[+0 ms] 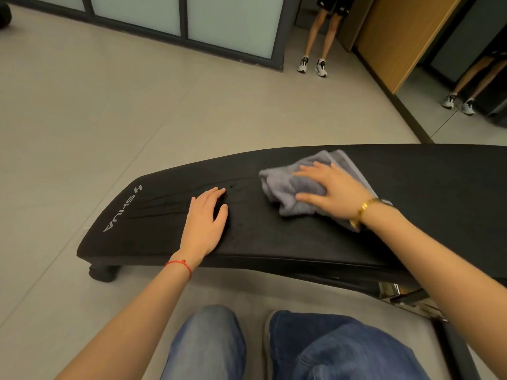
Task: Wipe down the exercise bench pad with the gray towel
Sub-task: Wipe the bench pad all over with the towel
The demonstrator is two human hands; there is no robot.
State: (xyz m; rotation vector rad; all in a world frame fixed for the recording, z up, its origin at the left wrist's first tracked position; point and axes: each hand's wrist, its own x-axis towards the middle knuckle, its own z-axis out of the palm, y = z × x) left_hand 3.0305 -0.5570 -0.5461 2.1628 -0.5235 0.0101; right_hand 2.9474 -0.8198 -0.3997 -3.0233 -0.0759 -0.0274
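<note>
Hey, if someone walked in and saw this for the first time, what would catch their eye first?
Probably the long black exercise bench pad stretching across the middle of the view, with the right hand pressing a crumpled gray towel flat on it. The left hand rests open on the pad beside it, near the white logo at the pad's left end. Farther back, a person's legs in white sneakers stand by the doorway.

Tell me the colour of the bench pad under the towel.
Black, with pale grey lettering near its left end; the bench pad shows clearly in the head view.
</note>
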